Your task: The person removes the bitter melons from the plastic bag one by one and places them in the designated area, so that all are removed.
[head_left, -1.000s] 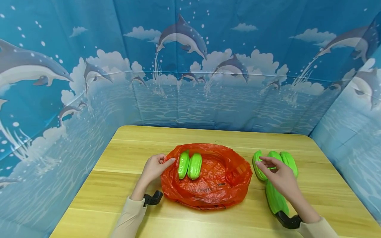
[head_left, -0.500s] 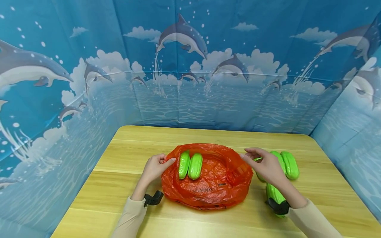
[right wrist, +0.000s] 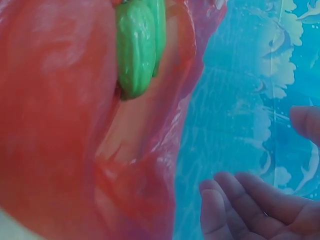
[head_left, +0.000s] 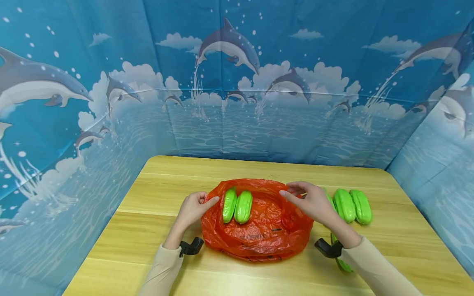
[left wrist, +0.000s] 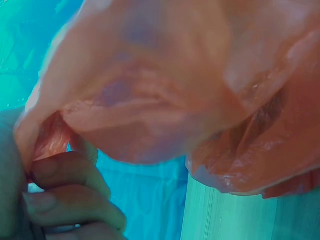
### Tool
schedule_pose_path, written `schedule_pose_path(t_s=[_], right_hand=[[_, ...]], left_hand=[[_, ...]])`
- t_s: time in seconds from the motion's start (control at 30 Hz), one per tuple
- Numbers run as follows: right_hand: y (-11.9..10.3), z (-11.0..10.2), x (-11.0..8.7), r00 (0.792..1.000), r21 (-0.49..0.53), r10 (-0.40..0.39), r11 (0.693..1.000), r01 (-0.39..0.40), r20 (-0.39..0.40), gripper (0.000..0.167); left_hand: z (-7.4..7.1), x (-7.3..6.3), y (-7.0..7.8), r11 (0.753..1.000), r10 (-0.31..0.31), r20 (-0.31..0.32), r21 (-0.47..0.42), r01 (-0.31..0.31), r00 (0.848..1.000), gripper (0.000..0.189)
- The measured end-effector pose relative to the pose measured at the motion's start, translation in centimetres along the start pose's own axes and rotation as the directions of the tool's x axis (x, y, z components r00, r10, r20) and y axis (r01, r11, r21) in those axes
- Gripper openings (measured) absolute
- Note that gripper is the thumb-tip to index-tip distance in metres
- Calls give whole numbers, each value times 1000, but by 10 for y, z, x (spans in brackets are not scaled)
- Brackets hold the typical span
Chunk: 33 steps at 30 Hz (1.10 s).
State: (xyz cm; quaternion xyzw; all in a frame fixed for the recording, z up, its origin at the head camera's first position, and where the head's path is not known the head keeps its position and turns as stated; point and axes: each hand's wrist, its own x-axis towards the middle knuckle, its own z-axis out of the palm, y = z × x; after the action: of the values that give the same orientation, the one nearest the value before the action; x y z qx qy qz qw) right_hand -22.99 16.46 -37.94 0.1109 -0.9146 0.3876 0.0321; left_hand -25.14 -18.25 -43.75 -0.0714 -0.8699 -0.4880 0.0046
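A red plastic bag (head_left: 261,246) lies wide on the table, its mouth spread upward. Two bright green, ridged gourds (head_left: 243,206) sit side by side inside its left part; one also shows in the right wrist view as a ridged gourd (right wrist: 135,50). My left hand (head_left: 193,210) pinches the bag's left rim between thumb and fingers, and folds of the bag (left wrist: 150,115) fill most of the left wrist view. Above the bag's right rim is my right hand (head_left: 311,202), thumb and fingers apart, with nothing between them.
Right of the bag, several more green gourds (head_left: 344,205) lie on the wooden table (head_left: 148,230); my right hand and forearm partly cover some. A blue dolphin-print curtain (head_left: 237,123) stands behind and along the sides. Each wrist wears a black mount.
My right hand has moved left, from over the gourds on the right to the bag's right rim, uncovering the gourds behind it. My left hand stays at the left rim.
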Motion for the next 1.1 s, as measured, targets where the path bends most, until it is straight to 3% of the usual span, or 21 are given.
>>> schedule_pose_path(t_s=[0.5, 1.1], right_hand=[[-16, 36, 22, 992, 12, -11, 1000, 10, 124, 58], [-20, 68, 37, 969, 34, 40, 998, -49, 245, 63]], left_hand=[[1, -2, -3, 1000, -5, 2, -3, 5, 1000, 46], [3, 0, -1, 1000, 6, 10, -8, -6, 1000, 46]])
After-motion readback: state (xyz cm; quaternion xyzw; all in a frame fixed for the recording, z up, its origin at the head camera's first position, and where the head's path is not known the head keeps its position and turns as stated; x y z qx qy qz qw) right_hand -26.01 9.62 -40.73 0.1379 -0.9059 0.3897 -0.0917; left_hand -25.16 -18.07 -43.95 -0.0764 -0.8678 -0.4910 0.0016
